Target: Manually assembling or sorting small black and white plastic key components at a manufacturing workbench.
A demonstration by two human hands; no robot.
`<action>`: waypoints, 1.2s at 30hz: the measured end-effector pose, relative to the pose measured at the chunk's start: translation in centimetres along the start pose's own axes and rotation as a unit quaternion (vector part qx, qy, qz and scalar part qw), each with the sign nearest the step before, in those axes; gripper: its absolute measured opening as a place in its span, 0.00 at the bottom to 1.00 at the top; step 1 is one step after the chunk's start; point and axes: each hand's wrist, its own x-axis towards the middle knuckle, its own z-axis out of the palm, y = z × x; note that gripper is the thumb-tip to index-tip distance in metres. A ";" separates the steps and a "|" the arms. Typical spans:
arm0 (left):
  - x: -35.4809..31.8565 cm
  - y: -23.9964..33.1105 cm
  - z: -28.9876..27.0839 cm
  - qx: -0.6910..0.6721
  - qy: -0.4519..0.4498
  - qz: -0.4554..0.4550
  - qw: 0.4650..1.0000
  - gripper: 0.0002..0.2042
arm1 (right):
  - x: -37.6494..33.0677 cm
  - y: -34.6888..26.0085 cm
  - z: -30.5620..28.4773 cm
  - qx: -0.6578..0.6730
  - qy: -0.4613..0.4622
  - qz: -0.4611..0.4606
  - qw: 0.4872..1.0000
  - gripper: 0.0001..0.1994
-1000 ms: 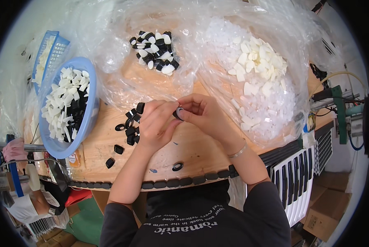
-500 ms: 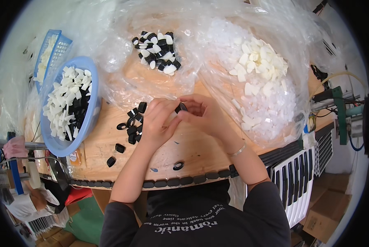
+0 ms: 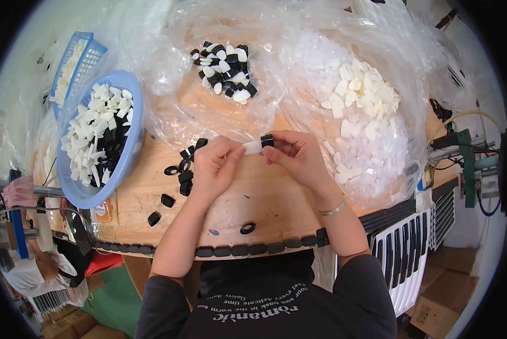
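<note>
Between my two hands, over the middle of the table, a white oblong plastic piece (image 3: 253, 148) meets a black ring-shaped cap (image 3: 267, 140). My left hand (image 3: 215, 166) pinches the white piece by its left end. The black cap sits in the fingertips of my right hand (image 3: 300, 159), its opening toward the white piece; whether the two are joined I cannot make out. Beside my left hand lie several loose black caps (image 3: 185, 176), partly hidden by it. Another black cap (image 3: 247, 228) lies on its own nearer to me.
A blue basin (image 3: 138, 133) of white and black pieces stands at left, a blue basket (image 3: 95, 55) behind it. Farther back is a pile of black-and-white pieces (image 3: 225, 68). Clear plastic sheeting holds whitish pieces (image 3: 366, 90) at right. Black caps (image 3: 239, 250) line the near edge.
My hands have drawn slightly apart and turned, so the white piece and the black cap now show between them. The whole view has shifted a little.
</note>
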 end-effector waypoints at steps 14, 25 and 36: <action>1.6 -2.4 -5.9 -0.088 0.178 -0.118 0.973 0.12 | 3.6 -3.3 -0.6 -0.202 -0.069 0.144 0.966 0.16; 0.9 -3.5 -4.4 0.375 0.019 -0.061 0.925 0.10 | 4.2 -5.4 -12.7 -0.281 0.332 -0.165 0.885 0.13; 0.9 -2.4 -1.3 0.268 -0.040 0.040 0.962 0.03 | 2.7 -0.3 -12.9 -0.499 0.252 -0.106 0.822 0.06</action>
